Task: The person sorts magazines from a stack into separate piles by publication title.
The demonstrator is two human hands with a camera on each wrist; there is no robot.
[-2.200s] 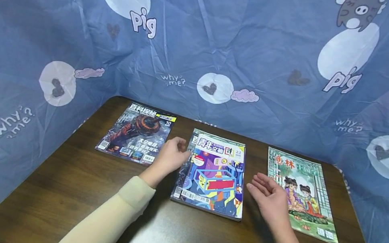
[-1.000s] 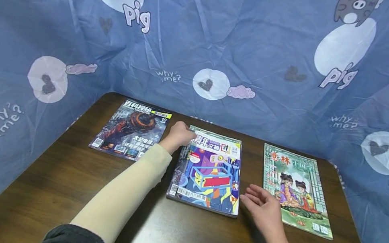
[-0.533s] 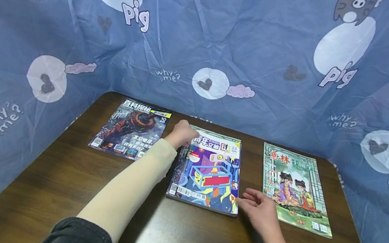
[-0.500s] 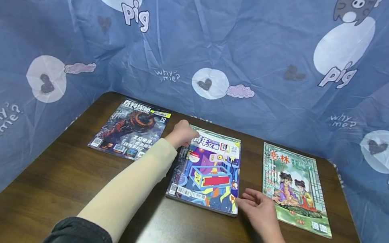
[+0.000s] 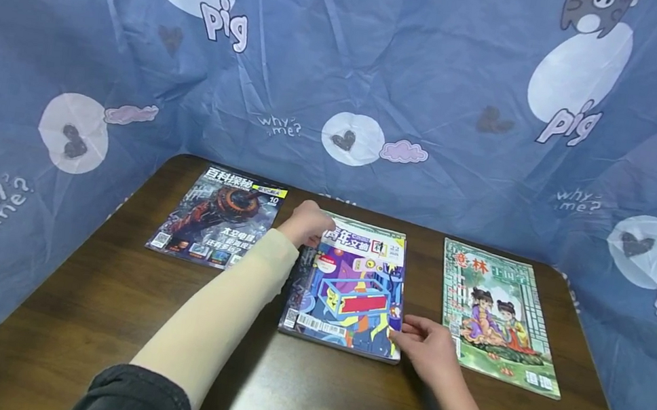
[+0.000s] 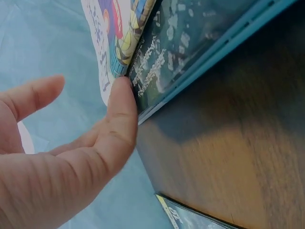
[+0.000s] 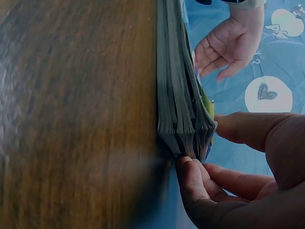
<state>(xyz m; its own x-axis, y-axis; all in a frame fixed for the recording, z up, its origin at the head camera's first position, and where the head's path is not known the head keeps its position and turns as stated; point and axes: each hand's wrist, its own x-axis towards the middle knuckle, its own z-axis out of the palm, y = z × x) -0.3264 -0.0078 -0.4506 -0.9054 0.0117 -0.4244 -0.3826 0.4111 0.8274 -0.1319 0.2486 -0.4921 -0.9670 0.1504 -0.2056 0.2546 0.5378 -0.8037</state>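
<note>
A colourful purple-and-white magazine (image 5: pixel 353 304) tops a small stack of magazines (image 7: pixel 176 90) in the middle of the table; a dark cover (image 6: pixel 186 43) shows beneath it. My left hand (image 5: pixel 305 223) is at the stack's upper left corner. In the left wrist view, a fingertip of that hand (image 6: pixel 95 157) touches the top magazine's edge while the thumb stands apart. At the lower right corner, my right hand (image 5: pixel 433 355) pinches the magazines. Its thumb (image 7: pixel 238 129) lies at the cover side in the right wrist view, with fingers against the page edges.
To the left lies a dark magazine (image 5: pixel 216 218), partly behind the left sleeve (image 5: pixel 223 308). A green magazine (image 5: pixel 501 322) lies to the right. Patterned blue cloth (image 5: pixel 472 86) hangs around the back and sides of the wooden table (image 5: pixel 329 403).
The left hand has reached forward to the stack's upper left corner. The right hand has moved left and now grips the lower right corner. The head view has shifted slightly.
</note>
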